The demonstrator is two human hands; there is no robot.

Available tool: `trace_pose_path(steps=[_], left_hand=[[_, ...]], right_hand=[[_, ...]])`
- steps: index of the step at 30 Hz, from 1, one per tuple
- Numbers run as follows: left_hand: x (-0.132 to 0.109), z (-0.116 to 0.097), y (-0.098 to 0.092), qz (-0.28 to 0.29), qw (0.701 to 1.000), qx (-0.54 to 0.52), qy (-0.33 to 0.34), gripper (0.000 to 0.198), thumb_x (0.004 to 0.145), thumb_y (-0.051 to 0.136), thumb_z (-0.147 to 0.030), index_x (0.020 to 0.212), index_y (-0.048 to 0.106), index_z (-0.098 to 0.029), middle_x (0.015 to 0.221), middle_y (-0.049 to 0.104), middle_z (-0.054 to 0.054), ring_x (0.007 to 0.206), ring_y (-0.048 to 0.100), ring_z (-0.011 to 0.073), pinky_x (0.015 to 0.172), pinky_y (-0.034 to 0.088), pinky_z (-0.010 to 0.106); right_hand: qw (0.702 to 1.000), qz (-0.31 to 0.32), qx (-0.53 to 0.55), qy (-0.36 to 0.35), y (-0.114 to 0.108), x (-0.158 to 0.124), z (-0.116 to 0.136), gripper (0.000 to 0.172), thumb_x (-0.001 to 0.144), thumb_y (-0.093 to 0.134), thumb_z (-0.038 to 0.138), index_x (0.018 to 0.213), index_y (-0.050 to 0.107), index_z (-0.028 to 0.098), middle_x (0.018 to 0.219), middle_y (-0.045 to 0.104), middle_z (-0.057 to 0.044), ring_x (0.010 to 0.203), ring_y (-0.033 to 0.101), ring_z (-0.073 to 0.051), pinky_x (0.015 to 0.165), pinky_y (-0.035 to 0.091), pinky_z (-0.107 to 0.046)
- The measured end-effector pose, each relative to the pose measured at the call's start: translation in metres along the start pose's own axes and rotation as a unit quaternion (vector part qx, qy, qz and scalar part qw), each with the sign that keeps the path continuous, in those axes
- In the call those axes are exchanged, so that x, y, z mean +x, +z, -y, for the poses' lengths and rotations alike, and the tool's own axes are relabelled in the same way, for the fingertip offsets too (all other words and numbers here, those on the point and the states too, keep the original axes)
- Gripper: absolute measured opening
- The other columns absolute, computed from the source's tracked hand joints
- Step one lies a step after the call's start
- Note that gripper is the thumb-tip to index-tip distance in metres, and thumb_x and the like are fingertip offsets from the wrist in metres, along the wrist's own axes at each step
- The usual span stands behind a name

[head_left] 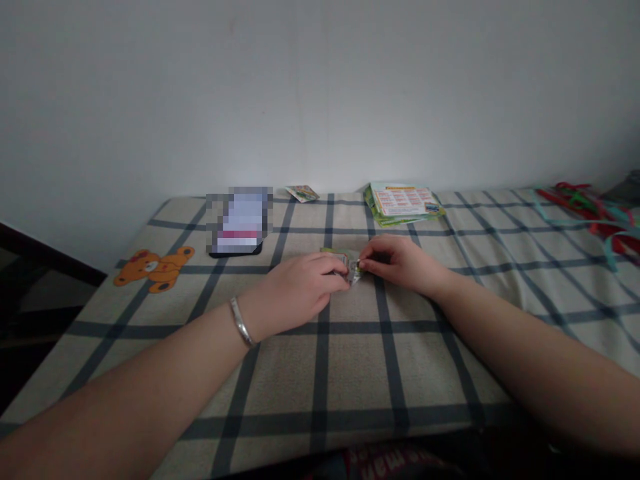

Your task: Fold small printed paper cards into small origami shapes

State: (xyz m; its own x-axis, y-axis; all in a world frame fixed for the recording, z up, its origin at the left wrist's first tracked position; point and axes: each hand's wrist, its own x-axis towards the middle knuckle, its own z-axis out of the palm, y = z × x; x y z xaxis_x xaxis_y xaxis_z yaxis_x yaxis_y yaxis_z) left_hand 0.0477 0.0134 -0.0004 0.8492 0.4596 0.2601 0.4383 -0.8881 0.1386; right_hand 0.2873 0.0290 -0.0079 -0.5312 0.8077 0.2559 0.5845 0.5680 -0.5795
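A small clear plastic packet with a green printed edge (355, 273) lies on the checked cloth between my hands, partly hidden by fingers. My left hand (305, 287), with a silver bangle at the wrist, bends its fingers over the packet's left part and holds it against the table. From the other side, my right hand (395, 261) pinches the packet's right edge between thumb and forefinger. What is inside the packet is too small to make out.
Behind my right hand lies a stack of green and white printed cards (405, 200). One small printed piece (303, 193) sits by the wall. A lit phone (241, 223) and an orange bear cutout (155, 268) are at left. Red, green and pale blue ribbons (590, 210) tangle at far right.
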Motion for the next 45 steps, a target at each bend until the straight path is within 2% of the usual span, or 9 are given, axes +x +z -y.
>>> trace_pose_path(steps=[8,15,26,31,36,45], left_hand=[[0.0006,-0.0013,-0.0016,0.004,1.000,0.005,0.002,0.033,0.082,0.051,-0.005,0.104,0.069,-0.022,0.113,0.066,0.002,0.109,0.058,0.0197,0.099,0.049,0.041],[0.0016,-0.0005,-0.0005,-0.011,1.000,0.002,0.002,0.034,0.082,0.050,-0.003,0.103,0.070,-0.022,0.111,0.068,0.002,0.107,0.060,0.0192,0.098,0.050,0.040],[0.0022,-0.0031,-0.0023,-0.018,0.999,-0.027,-0.006,0.031,0.087,0.046,-0.006,0.106,0.068,-0.016,0.109,0.070,0.005,0.107,0.061,0.0185,0.103,0.047,0.038],[0.0012,-0.0035,-0.0020,-0.006,1.000,-0.018,-0.005,0.034,0.087,0.048,-0.008,0.114,0.066,-0.019,0.114,0.067,0.005,0.110,0.059,0.0187,0.101,0.048,0.038],[0.0007,-0.0020,-0.0007,-0.009,1.000,-0.024,0.003,0.034,0.088,0.048,-0.009,0.114,0.066,-0.020,0.114,0.067,0.004,0.109,0.059,0.0180,0.100,0.049,0.038],[-0.0003,-0.0058,0.0023,-0.008,1.000,0.023,0.001,0.031,0.088,0.050,-0.011,0.114,0.065,-0.018,0.118,0.065,0.005,0.114,0.055,0.0208,0.102,0.047,0.041]], right_hand=[[0.999,-0.021,-0.012,-0.029,0.0065,0.0075,-0.0013,0.008,0.086,0.062,0.021,0.080,0.068,0.019,0.078,0.064,-0.001,0.075,0.059,-0.013,0.069,0.044,-0.025],[0.996,-0.040,-0.065,-0.046,0.0097,0.0088,0.0031,0.010,0.086,0.063,0.022,0.082,0.070,0.019,0.081,0.064,-0.002,0.078,0.059,-0.014,0.072,0.045,-0.026],[0.994,-0.035,-0.102,-0.029,0.0108,0.0096,0.0008,0.009,0.086,0.063,0.025,0.081,0.068,0.019,0.083,0.066,-0.003,0.080,0.059,-0.016,0.073,0.044,-0.028],[0.994,-0.041,-0.099,-0.024,0.0106,0.0089,0.0019,0.010,0.085,0.063,0.025,0.079,0.068,0.019,0.081,0.066,-0.003,0.078,0.059,-0.015,0.072,0.044,-0.027],[0.993,-0.049,-0.108,-0.014,0.0109,0.0082,0.0032,0.011,0.084,0.064,0.026,0.077,0.068,0.019,0.080,0.066,-0.003,0.077,0.058,-0.016,0.071,0.043,-0.028],[0.992,-0.056,-0.117,-0.003,0.0112,0.0081,0.0029,0.009,0.082,0.064,0.025,0.076,0.067,0.019,0.080,0.066,-0.003,0.076,0.058,-0.016,0.070,0.042,-0.027]])
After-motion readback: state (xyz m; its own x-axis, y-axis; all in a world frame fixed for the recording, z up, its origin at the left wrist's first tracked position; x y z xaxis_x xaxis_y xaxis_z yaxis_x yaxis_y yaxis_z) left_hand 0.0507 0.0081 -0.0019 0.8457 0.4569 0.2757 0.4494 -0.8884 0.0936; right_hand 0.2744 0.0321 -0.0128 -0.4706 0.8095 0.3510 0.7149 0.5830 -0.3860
